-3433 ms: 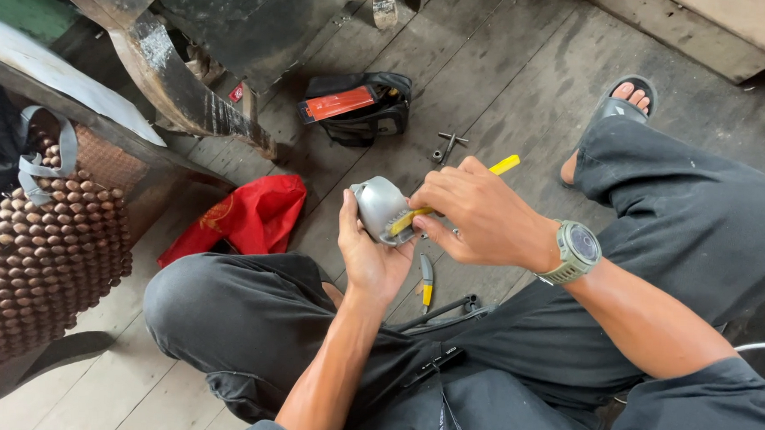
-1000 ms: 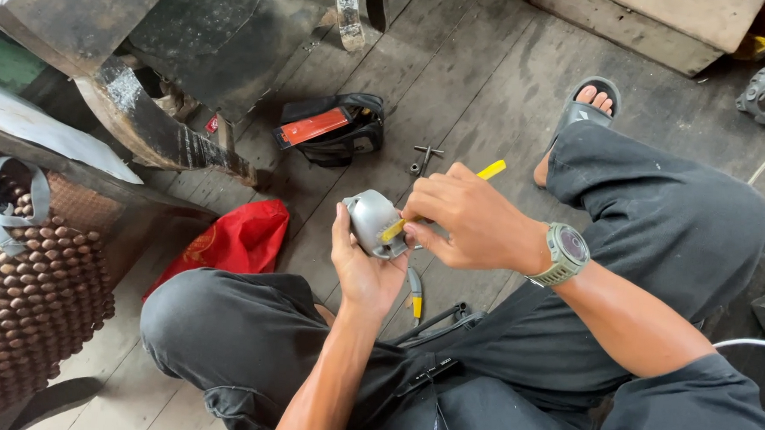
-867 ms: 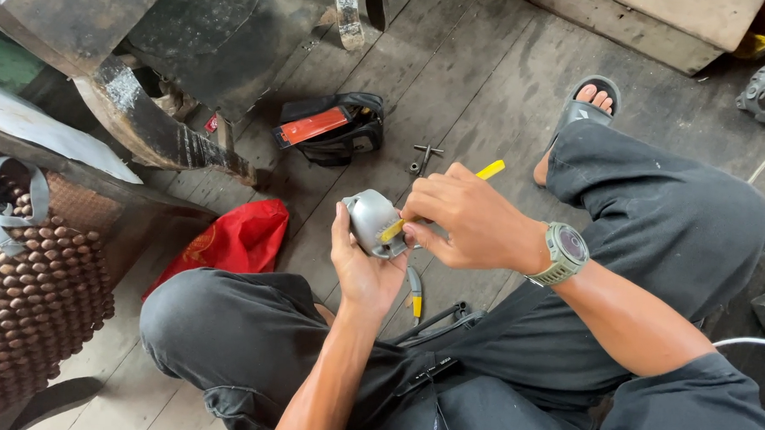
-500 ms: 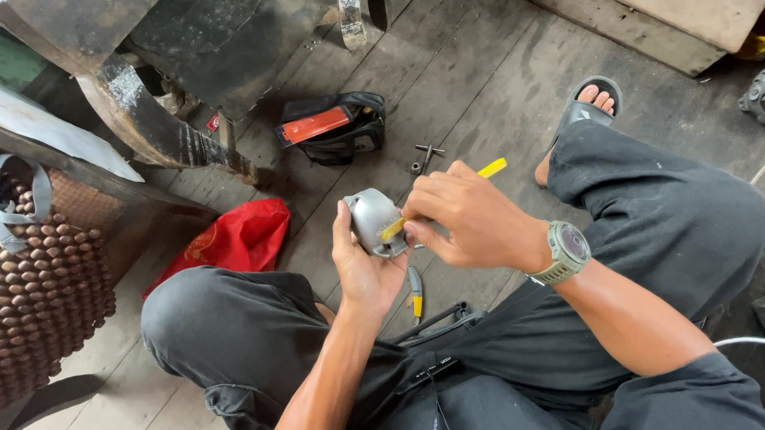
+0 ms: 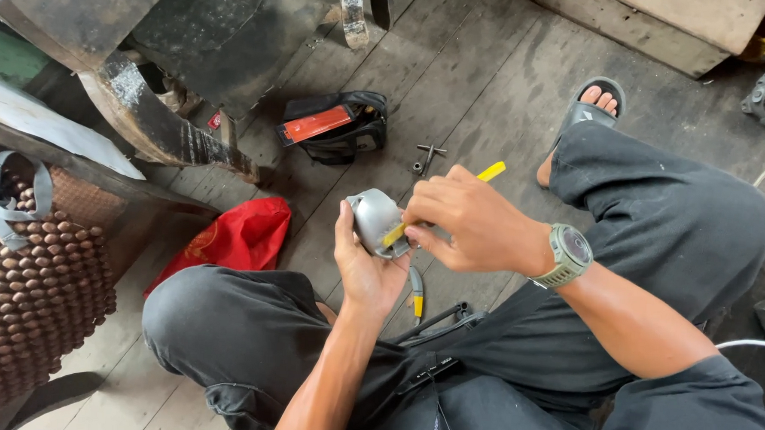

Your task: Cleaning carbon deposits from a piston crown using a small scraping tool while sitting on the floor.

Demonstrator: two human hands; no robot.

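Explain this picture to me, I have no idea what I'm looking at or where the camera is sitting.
There is one picture, taken by a camera worn on a person's head and looking down at their own lap and hands. The person sits on a dark wooden plank floor, in dark grey trousers and a sandal.

The left hand cups a small rounded silver-grey metal part. The right hand, with a grey-green wristwatch, holds a thin yellow-handled tool with its tip at that part; the fingers hide much of the tool.

On the floor lie a black pouch with a red-orange panel, a crumpled red cloth bag, a small metal T-shaped key and another yellow-tipped tool beneath the hands. At far left sits a brown wooden-bead seat mat.
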